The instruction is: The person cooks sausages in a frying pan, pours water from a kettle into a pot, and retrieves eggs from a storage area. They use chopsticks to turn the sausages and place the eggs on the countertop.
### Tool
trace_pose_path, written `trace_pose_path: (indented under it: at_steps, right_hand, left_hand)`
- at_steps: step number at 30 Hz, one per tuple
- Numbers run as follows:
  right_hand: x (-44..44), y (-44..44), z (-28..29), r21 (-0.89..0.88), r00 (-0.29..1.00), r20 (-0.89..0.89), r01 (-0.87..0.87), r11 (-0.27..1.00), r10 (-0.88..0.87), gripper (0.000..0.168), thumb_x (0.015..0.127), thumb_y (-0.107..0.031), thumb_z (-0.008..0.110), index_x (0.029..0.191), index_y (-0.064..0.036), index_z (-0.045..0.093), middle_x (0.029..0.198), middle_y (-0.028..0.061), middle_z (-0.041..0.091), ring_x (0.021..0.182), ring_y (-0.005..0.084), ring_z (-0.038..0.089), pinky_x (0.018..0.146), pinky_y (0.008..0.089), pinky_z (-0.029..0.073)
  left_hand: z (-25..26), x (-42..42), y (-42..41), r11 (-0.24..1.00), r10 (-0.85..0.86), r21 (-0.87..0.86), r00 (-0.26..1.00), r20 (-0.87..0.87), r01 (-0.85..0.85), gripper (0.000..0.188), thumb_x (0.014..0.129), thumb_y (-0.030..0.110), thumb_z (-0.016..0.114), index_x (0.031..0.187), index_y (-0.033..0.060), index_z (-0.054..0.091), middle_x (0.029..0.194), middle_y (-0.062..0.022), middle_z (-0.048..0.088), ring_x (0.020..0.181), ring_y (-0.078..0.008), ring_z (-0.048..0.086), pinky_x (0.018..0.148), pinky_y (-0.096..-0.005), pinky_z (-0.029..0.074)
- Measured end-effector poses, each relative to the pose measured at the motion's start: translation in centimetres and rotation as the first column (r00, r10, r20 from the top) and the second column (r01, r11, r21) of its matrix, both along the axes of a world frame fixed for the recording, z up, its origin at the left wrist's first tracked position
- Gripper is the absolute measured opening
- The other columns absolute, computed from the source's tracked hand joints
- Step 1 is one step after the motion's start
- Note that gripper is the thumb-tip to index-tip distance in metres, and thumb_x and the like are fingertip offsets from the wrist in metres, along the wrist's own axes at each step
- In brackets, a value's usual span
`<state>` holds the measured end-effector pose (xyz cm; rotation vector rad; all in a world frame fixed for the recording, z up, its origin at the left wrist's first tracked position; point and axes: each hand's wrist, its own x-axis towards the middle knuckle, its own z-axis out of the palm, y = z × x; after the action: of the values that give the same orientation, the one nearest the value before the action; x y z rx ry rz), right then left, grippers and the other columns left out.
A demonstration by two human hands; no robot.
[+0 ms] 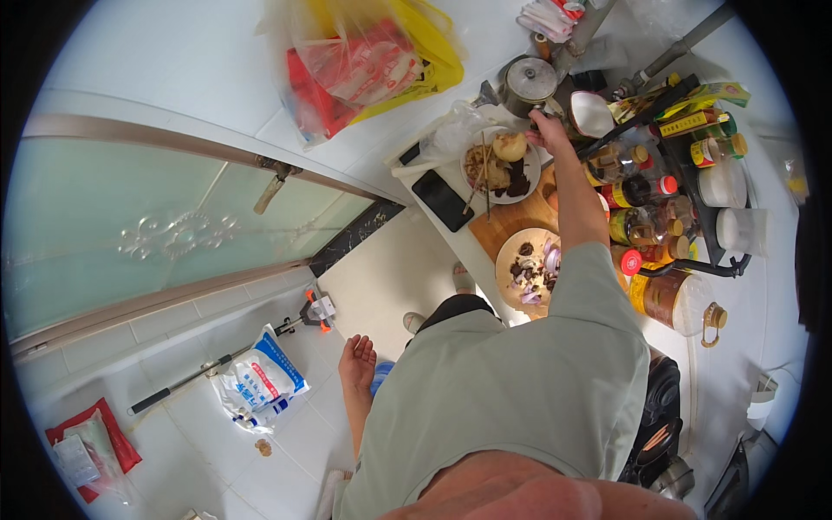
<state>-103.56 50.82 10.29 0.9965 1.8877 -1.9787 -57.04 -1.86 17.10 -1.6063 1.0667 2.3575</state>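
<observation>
My right hand (549, 134) is at the dark handle of a lidded metal pot (532, 79), its fingers around the handle. Just below it stands a white plate (536, 172) with a peeled onion (509, 147), dark pieces, pale brown food and chopsticks (485, 172). A wooden cutting board (520, 218) lies under the plate's edge. On it a round pale board or plate (507, 286) holds cut purple onion and dark pieces, partly hidden by my sleeve. My left hand (357, 361) hangs low at my side, its fingers loosely apart, with nothing in it.
A phone (444, 200) lies on the counter's edge beside a clear plastic bag (455, 133). At right, a black rack (705, 221) holds several sauce bottles, with a large oil bottle (673, 299) below. Bags hang on the wall above. A sliding glass door (162, 227) stands at left.
</observation>
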Motion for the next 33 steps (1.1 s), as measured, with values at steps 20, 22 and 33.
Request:
trace_pose_path:
  at_steps: [20, 22, 33]
  right_hand:
    - [0.7, -0.9, 0.4, 0.165, 0.931, 0.042, -0.365, 0.916, 0.363, 0.065, 0.087, -0.066, 0.051, 0.091, -0.002, 0.062, 0.065, 0.0047, 0.058, 0.048, 0.0111, 0.046, 0.041, 0.0285, 0.032]
    - [0.7, -0.8, 0.9, 0.427, 0.873, 0.030, -0.452, 0.783, 0.487, 0.082, 0.086, -0.076, 0.039, 0.092, 0.003, 0.063, 0.065, 0.0067, 0.058, 0.051, 0.0166, 0.050, 0.046, 0.0324, 0.036]
    - [7.3, 0.4, -0.8, 0.665, 0.958, -0.172, -0.059, 0.744, 0.230, 0.069, 0.093, -0.060, 0.041, 0.129, -0.003, 0.056, 0.127, 0.0196, 0.059, 0.116, 0.0364, 0.055, 0.099, 0.0403, 0.041]
  left_hand:
    - [-0.6, -3.2, 0.9, 0.987, -0.157, 0.030, 0.987, 0.033, 0.157, 0.028, 0.095, 0.032, 0.057, 0.109, 0.0072, 0.059, 0.101, -0.0073, 0.067, 0.090, -0.0186, 0.064, 0.075, -0.0319, 0.052]
    - [-1.2, -4.2, 0.5, 0.978, -0.207, 0.035, 0.978, 0.019, 0.207, 0.028, 0.096, 0.031, 0.056, 0.109, 0.0071, 0.059, 0.101, -0.0073, 0.067, 0.089, -0.0188, 0.064, 0.075, -0.0321, 0.052]
    - [-2.4, -9.4, -4.3, 0.877, -0.475, 0.057, 0.879, -0.044, 0.476, 0.031, 0.096, 0.034, 0.057, 0.112, 0.0077, 0.058, 0.103, -0.0062, 0.066, 0.091, -0.0182, 0.064, 0.076, -0.0324, 0.052]
